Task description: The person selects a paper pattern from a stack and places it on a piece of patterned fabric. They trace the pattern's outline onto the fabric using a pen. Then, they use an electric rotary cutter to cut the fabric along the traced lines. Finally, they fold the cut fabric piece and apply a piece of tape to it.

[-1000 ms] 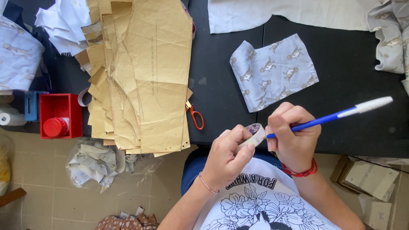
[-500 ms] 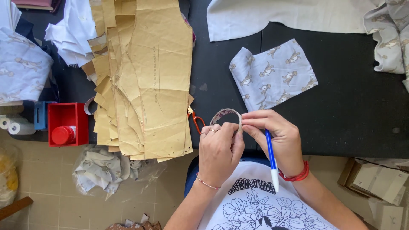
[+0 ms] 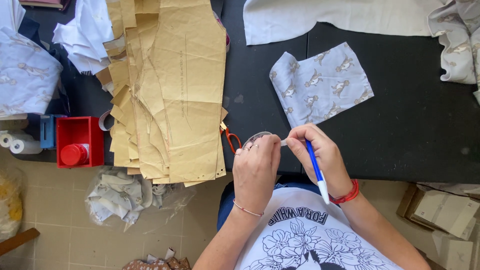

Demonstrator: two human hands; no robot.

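Seen from the head camera, the left hand and the right hand meet at the near edge of the black work surface, just above the person's white printed shirt. The left hand's fingers are closed on a small roll of clear adhesive tape, which shows as a thin ring above its knuckles, just beside the near edge. The right hand pinches the loose end of the tape between thumb and forefinger, and it also grips a blue pen with a white cap, which slants down toward the shirt. A red cord bracelet circles the right wrist. Just left of the tape, small scissors with orange handles lie on the surface, touching the edge of a tall stack of tan paper pattern pieces that overhangs the near edge. Beyond the hands lies a folded piece of pale blue fabric printed with small animals, well apart from the pattern stack. At the left end of the surface stands a red plastic box holding a red-capped container.
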